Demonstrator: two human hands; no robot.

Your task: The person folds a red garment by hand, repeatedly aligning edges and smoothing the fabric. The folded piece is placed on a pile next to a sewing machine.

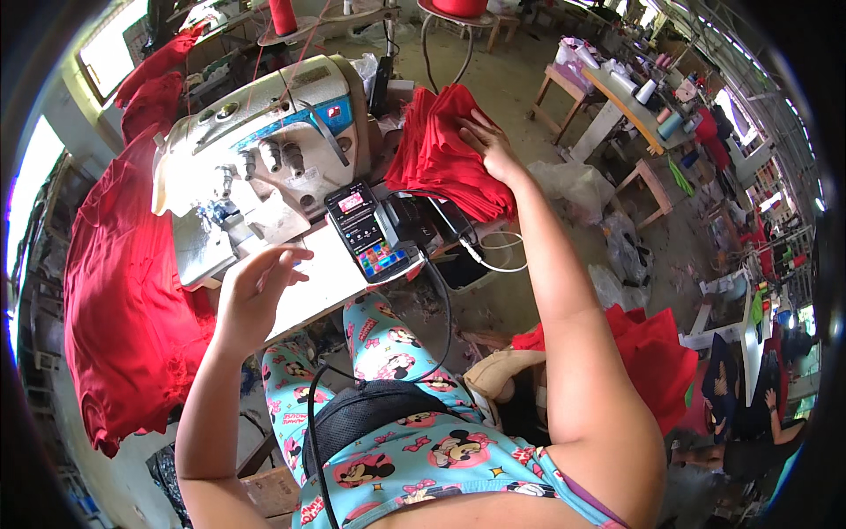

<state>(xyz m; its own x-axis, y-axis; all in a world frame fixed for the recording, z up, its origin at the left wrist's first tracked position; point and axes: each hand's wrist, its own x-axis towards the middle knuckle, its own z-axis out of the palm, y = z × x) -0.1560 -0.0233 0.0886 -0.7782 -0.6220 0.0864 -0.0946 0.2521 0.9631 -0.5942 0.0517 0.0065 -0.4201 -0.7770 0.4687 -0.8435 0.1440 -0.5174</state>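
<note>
My right hand [490,148] rests with outstretched fingers on a thick stack of red fabric pieces [432,154], at the right end of the sewing table. Over the table's near edge, my left hand [263,286] hovers with loosely bent fingers apart and nothing visible in them. It is nearest to the white sewing machine [300,97], which has a blue panel and stands at the left. Between the hands, a lit phone [363,231] lies on the pale tabletop [322,286]. Black devices [410,216] with cables sit between the phone and the stack.
A long heap of red fabric [123,291] hangs at the left. More red fabric [652,357] lies beyond my right forearm. A black cable [448,322] loops over my lap. Red thread [282,16] stands behind the machine. Another person [775,432] is at the far right.
</note>
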